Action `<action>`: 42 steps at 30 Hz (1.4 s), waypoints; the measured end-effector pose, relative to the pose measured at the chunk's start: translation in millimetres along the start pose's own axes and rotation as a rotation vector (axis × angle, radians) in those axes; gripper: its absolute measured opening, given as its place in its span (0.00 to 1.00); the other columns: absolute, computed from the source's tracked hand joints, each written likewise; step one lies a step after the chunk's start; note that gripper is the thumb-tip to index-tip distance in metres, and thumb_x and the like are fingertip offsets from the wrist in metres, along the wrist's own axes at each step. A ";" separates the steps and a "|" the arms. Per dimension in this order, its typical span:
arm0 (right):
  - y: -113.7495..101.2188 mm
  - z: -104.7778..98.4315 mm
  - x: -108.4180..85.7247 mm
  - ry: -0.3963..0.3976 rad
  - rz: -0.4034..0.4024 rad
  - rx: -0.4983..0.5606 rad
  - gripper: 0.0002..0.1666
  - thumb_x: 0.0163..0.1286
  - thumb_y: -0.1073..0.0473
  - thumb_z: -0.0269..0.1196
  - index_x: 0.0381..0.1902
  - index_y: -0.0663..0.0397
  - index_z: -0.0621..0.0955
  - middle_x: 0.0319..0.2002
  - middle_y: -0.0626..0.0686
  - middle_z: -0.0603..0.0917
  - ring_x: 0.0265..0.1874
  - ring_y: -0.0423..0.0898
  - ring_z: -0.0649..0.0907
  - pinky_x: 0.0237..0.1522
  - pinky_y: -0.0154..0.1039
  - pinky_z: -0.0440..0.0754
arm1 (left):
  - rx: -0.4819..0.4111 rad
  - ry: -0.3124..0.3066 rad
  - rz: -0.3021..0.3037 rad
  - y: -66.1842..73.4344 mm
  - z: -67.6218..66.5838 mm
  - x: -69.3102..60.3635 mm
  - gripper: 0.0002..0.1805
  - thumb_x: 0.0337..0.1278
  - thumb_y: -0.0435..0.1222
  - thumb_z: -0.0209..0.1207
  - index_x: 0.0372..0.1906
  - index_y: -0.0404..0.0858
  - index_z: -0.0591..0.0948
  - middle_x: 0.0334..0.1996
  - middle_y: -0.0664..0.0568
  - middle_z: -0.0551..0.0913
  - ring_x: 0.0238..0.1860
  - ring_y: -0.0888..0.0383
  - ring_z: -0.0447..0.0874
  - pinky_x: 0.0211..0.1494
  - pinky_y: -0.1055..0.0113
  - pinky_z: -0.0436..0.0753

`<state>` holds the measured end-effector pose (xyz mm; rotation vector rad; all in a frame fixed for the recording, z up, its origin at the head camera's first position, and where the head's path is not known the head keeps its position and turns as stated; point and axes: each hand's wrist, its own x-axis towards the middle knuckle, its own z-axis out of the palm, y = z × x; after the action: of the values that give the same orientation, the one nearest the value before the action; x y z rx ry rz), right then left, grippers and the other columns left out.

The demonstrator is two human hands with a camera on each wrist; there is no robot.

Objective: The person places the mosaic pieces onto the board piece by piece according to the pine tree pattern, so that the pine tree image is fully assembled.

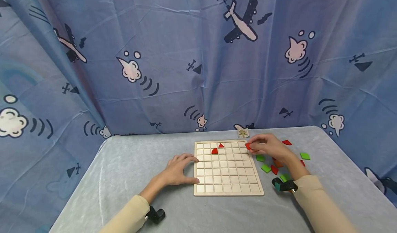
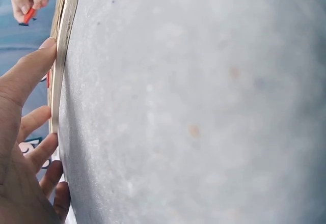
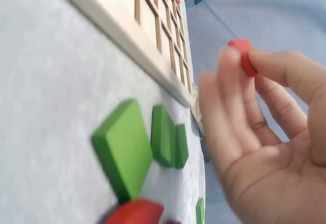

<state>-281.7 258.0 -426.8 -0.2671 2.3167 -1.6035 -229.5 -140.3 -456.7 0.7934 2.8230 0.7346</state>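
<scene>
Right wrist view: we see right grip (image 3: 275, 152) pinching red piece (image 3: 243, 56), held near far right corner of board (image 1: 226, 171). Left grip (image 1: 178, 170) unclenched, spread along board's left edge. We judge piece light, stiff, perhaps slippery; pinch opposite sides.

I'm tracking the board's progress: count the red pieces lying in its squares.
2: a triangle in the farthest row and a quarter-round piece one row nearer, diagonally left. The red piece in the right hand is excluded; none seems hidden.
</scene>
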 end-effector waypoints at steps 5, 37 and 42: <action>-4.6 7.9 4.3 0.024 -0.012 -0.091 0.24 0.68 0.51 0.66 0.55 0.61 0.80 0.47 0.56 0.87 0.43 0.48 0.86 0.47 0.41 0.84 | 0.003 0.003 -0.001 0.1 -0.2 0.2 0.41 0.44 0.63 0.69 0.65 0.54 0.73 0.70 0.54 0.69 0.68 0.45 0.64 0.63 0.41 0.65; -22.1 67.9 37.6 0.150 0.018 -0.186 0.10 0.64 0.60 0.68 0.40 0.62 0.86 0.43 0.60 0.85 0.29 0.46 0.82 0.34 0.40 0.78 | 0.004 0.000 -0.005 0.7 -0.7 -0.7 0.41 0.43 0.63 0.69 0.65 0.54 0.74 0.70 0.54 0.69 0.68 0.46 0.64 0.62 0.41 0.66; -20.8 69.7 39.3 0.163 0.001 -0.188 0.10 0.62 0.63 0.69 0.38 0.65 0.86 0.29 0.53 0.85 0.24 0.44 0.79 0.29 0.39 0.75 | 0.004 -0.003 -0.009 1.9 -1.7 -1.6 0.41 0.44 0.63 0.69 0.65 0.54 0.74 0.70 0.54 0.69 0.68 0.46 0.64 0.62 0.42 0.66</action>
<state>-294.1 176.8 -435.8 -0.1831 2.5951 -1.4567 -227.6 -140.5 -454.4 0.7807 2.8244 0.7257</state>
